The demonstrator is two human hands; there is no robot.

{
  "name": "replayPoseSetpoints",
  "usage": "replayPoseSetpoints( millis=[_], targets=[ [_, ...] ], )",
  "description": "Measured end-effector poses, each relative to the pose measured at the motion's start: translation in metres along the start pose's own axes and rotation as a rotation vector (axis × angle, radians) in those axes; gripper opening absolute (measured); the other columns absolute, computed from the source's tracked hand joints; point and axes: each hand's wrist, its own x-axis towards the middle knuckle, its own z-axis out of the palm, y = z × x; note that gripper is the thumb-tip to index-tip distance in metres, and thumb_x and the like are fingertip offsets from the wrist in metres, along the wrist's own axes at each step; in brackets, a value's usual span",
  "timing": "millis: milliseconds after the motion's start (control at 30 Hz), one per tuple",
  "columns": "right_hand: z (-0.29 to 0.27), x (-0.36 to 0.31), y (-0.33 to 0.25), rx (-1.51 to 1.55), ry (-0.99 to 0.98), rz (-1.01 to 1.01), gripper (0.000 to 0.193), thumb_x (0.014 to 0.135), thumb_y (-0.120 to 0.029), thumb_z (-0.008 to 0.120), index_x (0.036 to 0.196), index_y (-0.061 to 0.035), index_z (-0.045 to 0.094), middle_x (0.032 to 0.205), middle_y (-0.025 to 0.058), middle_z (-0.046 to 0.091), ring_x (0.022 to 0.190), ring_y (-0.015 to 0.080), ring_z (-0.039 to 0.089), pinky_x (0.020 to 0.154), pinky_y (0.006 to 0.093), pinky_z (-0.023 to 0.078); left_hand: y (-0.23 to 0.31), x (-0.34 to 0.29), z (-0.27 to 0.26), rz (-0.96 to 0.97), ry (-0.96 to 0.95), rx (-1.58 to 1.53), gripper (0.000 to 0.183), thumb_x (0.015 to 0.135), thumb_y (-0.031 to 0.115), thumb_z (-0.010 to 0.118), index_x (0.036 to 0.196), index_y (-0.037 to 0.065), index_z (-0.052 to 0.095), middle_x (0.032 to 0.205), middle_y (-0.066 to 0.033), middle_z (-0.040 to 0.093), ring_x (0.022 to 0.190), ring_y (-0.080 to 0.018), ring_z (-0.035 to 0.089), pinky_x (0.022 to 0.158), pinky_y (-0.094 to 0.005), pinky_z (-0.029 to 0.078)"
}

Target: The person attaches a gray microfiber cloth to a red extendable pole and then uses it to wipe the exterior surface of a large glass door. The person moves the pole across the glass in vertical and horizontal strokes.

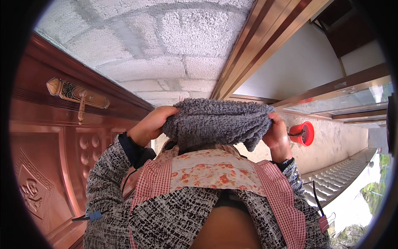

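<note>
A dark grey, fluffy towel (217,122) is stretched sideways in front of my chest, folded along its length. My left hand (155,122) grips its left end, the fingers tucked behind the cloth. At the opposite end my right hand (277,133) holds the towel with the thumb side toward its edge. One corner of the cloth hangs down near my right hand. Just below the towel is the floral, checked apron (217,170) that I wear over a black-and-white jacket.
On my left stands a reddish-brown door (41,124) with an ornate handle (81,97). A block wall (166,45) rises ahead, beside a brown-framed doorway (265,41). To the right are a red bucket (304,133) on the floor and a balustrade (336,178).
</note>
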Motion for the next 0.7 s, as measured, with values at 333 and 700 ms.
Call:
replayPoseSetpoints(
  millis=[333,700],
  targets=[
    [-0.018,-0.012,0.001,-0.148,0.015,0.061,0.037,0.098,-0.017,0.053,0.122,0.0087,0.064,0.119,0.0196,0.073,0.106,0.0302,0.070,0.100,0.0419,0.055,-0.039,-0.004,-0.010,-0.036,-0.330,-0.456,0.045,0.107,0.018,0.054,0.144,-0.008,0.053,0.138,-0.0174,0.066,0.120,-0.0268,0.068,0.105,-0.0405,0.055],
    [0.028,-0.032,-0.044,-1.249,-0.168,0.212,0.032,0.087,-0.009,0.065,0.114,0.0069,0.071,0.095,0.0046,0.073,0.091,0.0110,0.064,0.083,0.0268,0.051,-0.045,0.003,0.008,-0.073,-0.219,-0.392,0.038,0.107,0.016,0.054,0.136,-0.008,0.059,0.133,-0.0176,0.069,0.115,-0.0256,0.070,0.102,-0.0394,0.057]
  ],
)
